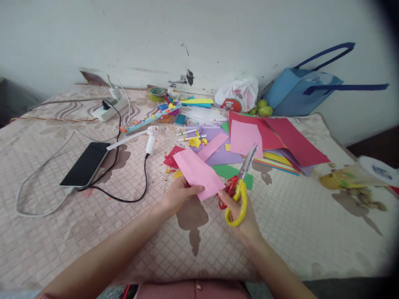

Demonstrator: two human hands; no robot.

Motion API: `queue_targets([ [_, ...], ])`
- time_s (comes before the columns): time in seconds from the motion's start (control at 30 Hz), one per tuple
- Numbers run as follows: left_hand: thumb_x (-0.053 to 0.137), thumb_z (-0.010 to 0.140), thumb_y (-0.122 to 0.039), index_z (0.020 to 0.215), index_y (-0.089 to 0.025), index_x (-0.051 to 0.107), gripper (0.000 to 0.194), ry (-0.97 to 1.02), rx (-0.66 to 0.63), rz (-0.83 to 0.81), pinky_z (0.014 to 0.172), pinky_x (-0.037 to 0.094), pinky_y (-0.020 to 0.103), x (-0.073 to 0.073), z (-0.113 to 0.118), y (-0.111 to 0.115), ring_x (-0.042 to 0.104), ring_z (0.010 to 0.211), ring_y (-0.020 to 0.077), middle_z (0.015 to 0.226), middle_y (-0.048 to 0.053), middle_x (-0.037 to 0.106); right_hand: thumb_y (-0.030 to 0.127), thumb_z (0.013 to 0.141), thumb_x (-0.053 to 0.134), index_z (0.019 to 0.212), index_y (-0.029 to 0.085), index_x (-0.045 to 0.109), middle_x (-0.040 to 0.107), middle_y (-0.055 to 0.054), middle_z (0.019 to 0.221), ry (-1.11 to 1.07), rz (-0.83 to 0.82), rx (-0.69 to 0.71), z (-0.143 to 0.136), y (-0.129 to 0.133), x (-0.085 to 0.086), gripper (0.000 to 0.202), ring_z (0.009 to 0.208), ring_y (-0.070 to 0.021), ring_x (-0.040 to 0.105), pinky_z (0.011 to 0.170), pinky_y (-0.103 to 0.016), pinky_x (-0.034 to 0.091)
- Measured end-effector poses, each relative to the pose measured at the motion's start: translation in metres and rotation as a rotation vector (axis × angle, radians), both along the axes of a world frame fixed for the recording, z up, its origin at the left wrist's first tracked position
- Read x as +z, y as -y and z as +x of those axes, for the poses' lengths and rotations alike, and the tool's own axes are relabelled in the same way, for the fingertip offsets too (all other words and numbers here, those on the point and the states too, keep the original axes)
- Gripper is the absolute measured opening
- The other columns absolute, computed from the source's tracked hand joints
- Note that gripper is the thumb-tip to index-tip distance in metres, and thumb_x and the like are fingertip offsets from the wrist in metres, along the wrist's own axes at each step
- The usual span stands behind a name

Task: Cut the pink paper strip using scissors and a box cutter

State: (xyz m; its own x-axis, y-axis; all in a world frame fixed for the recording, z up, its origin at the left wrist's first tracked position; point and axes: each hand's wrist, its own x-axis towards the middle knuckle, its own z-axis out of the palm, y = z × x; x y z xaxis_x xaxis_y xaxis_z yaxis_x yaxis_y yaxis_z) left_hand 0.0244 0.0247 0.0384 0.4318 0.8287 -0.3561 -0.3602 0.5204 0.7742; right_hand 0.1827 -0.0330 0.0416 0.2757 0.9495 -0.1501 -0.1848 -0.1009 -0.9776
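A folded-looking pink paper piece [199, 172] is pinched by my left hand [179, 194], with the thumb on top near its lower edge. My right hand [241, 211] holds scissors [238, 199] with red and yellow handles, blades pointing up and away from me. The fingertips of my right hand also touch the paper's lower right corner. Just beyond the held piece lie a pink strip [213, 146], a purple sheet [218, 157], a green piece [232, 174] and a red piece [174, 157].
Left are a phone [85, 164], cables, a power strip [110, 109] and a white glue gun [151, 140]. Behind lie sticks, tape [156, 94] and a plastic bag [238, 94]. Right are red sheets [299, 141], a blue bag [296, 91] and a tipped cup [352, 174].
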Motion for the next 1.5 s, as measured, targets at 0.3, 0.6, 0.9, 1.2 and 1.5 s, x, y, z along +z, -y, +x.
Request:
queue_targets([
  [0.3, 0.078, 0.072, -0.033, 0.097, -0.013, 0.069, 0.033, 0.071, 0.059, -0.121, 0.073, 0.055, 0.027, -0.006, 0.004, 0.002, 0.066, 0.082, 0.0169, 0.097, 0.01, 0.071, 0.032, 0.07, 0.072, 0.089, 0.024, 0.051, 0.052, 0.002, 0.081, 0.015, -0.017, 0.066, 0.012, -0.005, -0.004, 0.03, 0.068, -0.0117, 0.053, 0.06, -0.024, 0.046],
  [0.6, 0.083, 0.066, -0.026, 0.091, -0.009, 0.07, 0.033, 0.088, 0.096, -0.085, 0.071, 0.055, 0.026, -0.007, 0.004, 0.001, 0.065, 0.079, 0.016, 0.092, 0.01, 0.071, 0.036, 0.067, 0.074, 0.092, 0.024, 0.053, 0.053, 0.003, 0.079, 0.136, -0.004, 0.013, 0.025, -0.014, -0.011, 0.035, 0.068, -0.012, 0.052, 0.059, -0.023, 0.044],
  [0.9, 0.07, 0.079, -0.021, 0.086, -0.013, 0.064, 0.013, 0.118, 0.303, -0.12, 0.072, 0.055, 0.025, -0.009, -0.007, -0.018, 0.065, 0.074, 0.012, 0.086, 0.005, 0.069, 0.035, 0.063, 0.075, 0.089, 0.022, 0.053, 0.052, 0.004, 0.069, 0.298, -0.061, 0.098, 0.054, -0.022, -0.004, 0.036, 0.052, -0.0099, 0.046, 0.045, -0.023, 0.038],
  [1.2, 0.074, 0.072, -0.013, 0.08, -0.015, 0.063, 0.013, 0.068, 0.32, -0.034, 0.07, 0.053, 0.018, -0.006, -0.017, -0.027, 0.062, 0.067, 0.0062, 0.079, -0.001, 0.068, 0.035, 0.057, 0.075, 0.081, 0.02, 0.051, 0.051, 0.004, 0.064, 0.384, -0.013, -0.029, 0.081, -0.042, -0.002, 0.037, 0.046, -0.0081, 0.042, 0.041, -0.023, 0.032],
  [1.5, 0.068, 0.079, -0.039, 0.082, -0.012, 0.064, 0.027, -0.422, -0.459, 0.058, 0.037, 0.038, 0.014, 0.004, -0.061, 0.024, 0.058, 0.042, 0.0095, 0.065, 0.007, 0.07, 0.029, 0.053, 0.074, 0.073, 0.021, 0.052, 0.057, 0.004, 0.066, 0.435, 0.04, 0.076, 0.1, -0.101, -0.013, 0.03, 0.059, -0.0128, 0.052, 0.056, -0.026, 0.04],
])
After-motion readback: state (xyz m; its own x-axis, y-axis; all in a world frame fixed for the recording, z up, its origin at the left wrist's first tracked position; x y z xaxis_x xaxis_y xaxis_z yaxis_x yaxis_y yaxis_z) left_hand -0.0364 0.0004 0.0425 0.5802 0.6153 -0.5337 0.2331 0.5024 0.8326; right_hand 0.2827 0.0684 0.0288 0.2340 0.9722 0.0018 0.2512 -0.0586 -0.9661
